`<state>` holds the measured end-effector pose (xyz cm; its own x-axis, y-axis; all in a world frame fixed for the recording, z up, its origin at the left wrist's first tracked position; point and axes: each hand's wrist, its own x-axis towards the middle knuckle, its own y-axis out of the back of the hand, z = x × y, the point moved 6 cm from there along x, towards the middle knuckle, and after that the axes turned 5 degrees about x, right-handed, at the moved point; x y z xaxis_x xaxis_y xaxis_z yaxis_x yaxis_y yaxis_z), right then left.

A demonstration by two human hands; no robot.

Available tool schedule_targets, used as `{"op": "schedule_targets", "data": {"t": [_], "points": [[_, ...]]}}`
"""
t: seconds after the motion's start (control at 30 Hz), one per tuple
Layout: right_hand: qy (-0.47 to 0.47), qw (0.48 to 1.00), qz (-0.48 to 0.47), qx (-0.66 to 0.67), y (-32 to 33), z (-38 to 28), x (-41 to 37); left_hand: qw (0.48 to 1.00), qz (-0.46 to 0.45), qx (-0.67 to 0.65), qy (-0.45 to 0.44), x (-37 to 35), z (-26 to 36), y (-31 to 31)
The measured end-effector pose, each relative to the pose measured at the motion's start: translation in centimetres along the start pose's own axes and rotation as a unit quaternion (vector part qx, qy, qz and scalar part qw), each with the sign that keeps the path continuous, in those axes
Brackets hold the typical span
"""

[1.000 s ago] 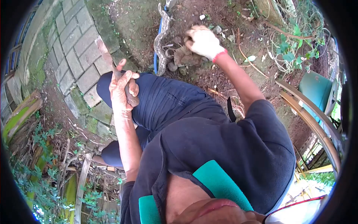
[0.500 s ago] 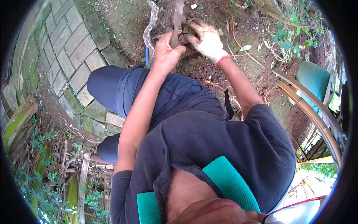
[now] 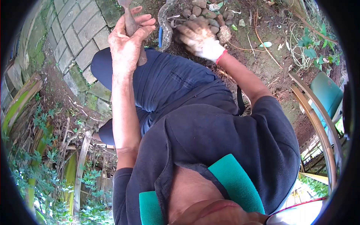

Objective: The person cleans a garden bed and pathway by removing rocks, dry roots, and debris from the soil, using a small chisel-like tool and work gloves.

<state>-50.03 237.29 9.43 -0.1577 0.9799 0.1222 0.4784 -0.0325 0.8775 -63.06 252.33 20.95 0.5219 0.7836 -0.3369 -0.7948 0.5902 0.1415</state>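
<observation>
Gripping a slim brown hand tool [image 3: 129,21] above the dark blue trousers [image 3: 168,77], the bare left hand [image 3: 123,42] bends its thumb across the handle; its other fingers are partly extended. The right hand [image 3: 198,37], in a soil-stained white glove [image 3: 210,49], lies beside small rounded stones [image 3: 196,10], fingers apart; its palm is hidden.
</observation>
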Motion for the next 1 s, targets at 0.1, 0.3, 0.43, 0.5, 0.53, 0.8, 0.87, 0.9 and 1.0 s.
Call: {"op": "schedule_targets", "data": {"t": [0.1,0.3,0.43,0.5,0.53,0.8,0.87,0.9,1.0], "points": [[-0.048,0.995,0.029,-0.077,0.6,2.7,-0.2,1.000,-0.014,0.018,-0.004,0.1,0.2,-0.6],[-0.102,0.993,0.053,-0.024,4.6,5.0,-1.1,0.999,-0.036,0.000,0.034,-0.2,-1.1,-2.0],[-0.175,0.970,0.159,-0.057,10.1,4.9,-0.7,0.999,-0.032,0.018,0.040,-0.6,-1.4,-2.4],[-0.180,0.964,0.186,-0.058,11.4,3.6,0.6,0.998,-0.037,0.005,0.045,-0.7,-2.0,-2.6],[-0.152,0.967,0.197,-0.058,11.0,3.3,1.2,0.998,-0.039,-0.001,0.052,-0.8,-2.2,-2.7],[-0.165,0.984,0.057,0.026,3.1,7.3,4.5,0.995,-0.038,-0.017,0.091,-2.0,-2.0,-3.3],[-0.172,0.977,0.097,0.083,12.1,5.6,3.5,0.994,-0.044,-0.007,0.096,-2.2,-2.5,-3.1],[-0.128,0.986,0.107,0.027,14.1,5.0,1.6,0.994,-0.052,-0.003,0.092,-1.9,-2.7,-3.3],[-0.398,0.900,-0.107,0.139,13.5,9.6,-8.0,0.993,-0.094,0.009,0.071,-0.2,-3.0,-5.5]]}}
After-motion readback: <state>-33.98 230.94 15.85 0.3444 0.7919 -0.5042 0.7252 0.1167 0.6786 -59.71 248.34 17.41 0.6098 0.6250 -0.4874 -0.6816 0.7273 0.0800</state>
